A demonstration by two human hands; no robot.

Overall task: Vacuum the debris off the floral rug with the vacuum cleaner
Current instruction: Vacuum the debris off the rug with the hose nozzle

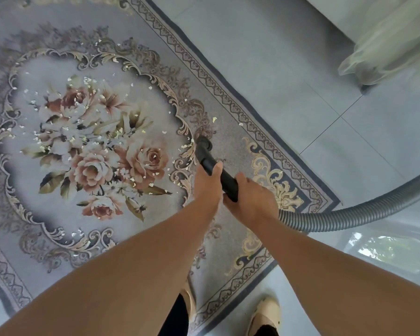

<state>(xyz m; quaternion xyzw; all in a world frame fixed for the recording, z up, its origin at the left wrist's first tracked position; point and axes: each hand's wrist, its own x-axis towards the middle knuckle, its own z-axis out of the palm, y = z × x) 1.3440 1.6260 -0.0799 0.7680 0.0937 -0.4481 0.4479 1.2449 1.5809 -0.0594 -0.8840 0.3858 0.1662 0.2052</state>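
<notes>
Rug: grey floral woven rug [58, 214], fills left + centre of frame; one corner at lower right, by your feet.
Debris: pale yellow-white flakes [118, 134], thickest over the rose bouquet, centre-left. A few strays at upper centre + near the border, right of the nozzle.
Tool: black plastic vacuum tube [228, 179], centre of frame, long axis lower right to upper left. Round black nozzle tip [204, 144] sits at the right edge of the scroll medallion. Looks down on the pile, contact not certain.
L hand: your left hand [207, 180] curled round the tube, fwd grip, nearer the nozzle.
R hand: your right hand [252, 197] wrapped round the tube's rear end, where the grey ribbed hose [349, 214] joins. Hose trails off to the right edge.
Key relation: bulk of flakes lies up + left of the tip, approx. along the tube's own axis. L hand is nearer to it.
Judgement: next stroke prob. a straight push fwd into the medallion, L hand steering. Most of the rug not yet cleaned.
Risk: hose may drag across the rug corner.
Other: pale tile floor [301, 93]; beige slippers [264, 311] at bottom.
</notes>
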